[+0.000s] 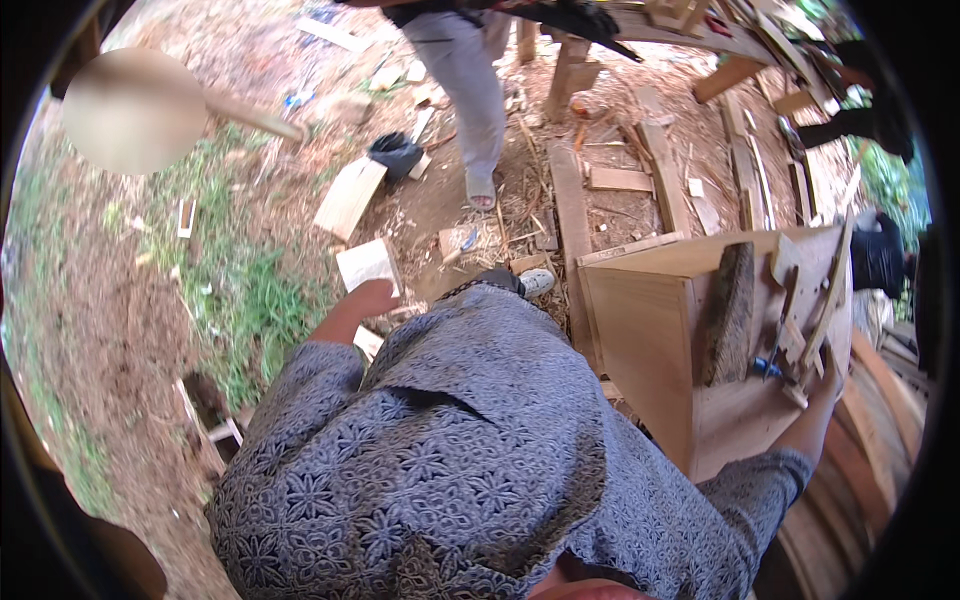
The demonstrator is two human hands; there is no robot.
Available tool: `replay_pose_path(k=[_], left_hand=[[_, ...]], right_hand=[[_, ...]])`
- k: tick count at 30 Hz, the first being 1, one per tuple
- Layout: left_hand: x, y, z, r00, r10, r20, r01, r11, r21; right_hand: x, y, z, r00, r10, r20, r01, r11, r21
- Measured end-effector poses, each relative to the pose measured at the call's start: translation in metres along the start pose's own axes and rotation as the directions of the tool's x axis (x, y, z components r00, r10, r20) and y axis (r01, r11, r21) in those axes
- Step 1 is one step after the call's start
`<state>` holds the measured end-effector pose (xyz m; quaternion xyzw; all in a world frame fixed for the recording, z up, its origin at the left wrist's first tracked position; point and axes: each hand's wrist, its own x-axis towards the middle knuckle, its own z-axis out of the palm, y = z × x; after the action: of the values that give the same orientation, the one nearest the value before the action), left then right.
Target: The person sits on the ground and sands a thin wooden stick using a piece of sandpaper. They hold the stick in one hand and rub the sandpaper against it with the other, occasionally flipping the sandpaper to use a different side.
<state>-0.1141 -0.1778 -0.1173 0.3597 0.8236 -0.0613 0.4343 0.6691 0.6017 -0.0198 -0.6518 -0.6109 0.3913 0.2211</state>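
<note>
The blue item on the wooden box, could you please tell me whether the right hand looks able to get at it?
Probably yes: the right hand is close by, just right of the blue item, which shows at least partly uncovered. A wooden piece seems to lie between them, perhaps to be skirted.

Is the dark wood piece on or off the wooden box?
On: the dark wood piece rests atop the wooden box, hiding part of its surface.
</note>
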Motion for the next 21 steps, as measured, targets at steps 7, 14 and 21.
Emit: replay_pose_path(k=[7, 14, 21], left_hand=[[-0.002, 0.057, 0.01, 0.998, 0.049, -0.049, -0.058, 0.974, -0.217], [0.003, 0.076, 0.0, 0.997, -0.004, -0.083, -0.021, 0.955, -0.297], [0.04, 0.115, -0.025, 0.963, 0.093, -0.253, -0.182, 0.916, -0.359]], right_hand=[[0.005, -0.053, 0.03, 0.915, 0.291, -0.279, -0.289, 0.956, 0.048], [-0.066, -0.124, 0.022, 0.993, 0.019, -0.116, 0.001, 0.986, 0.169], [-0.133, -0.151, 0.002, 0.932, -0.116, -0.343, 0.278, 0.837, 0.472]])
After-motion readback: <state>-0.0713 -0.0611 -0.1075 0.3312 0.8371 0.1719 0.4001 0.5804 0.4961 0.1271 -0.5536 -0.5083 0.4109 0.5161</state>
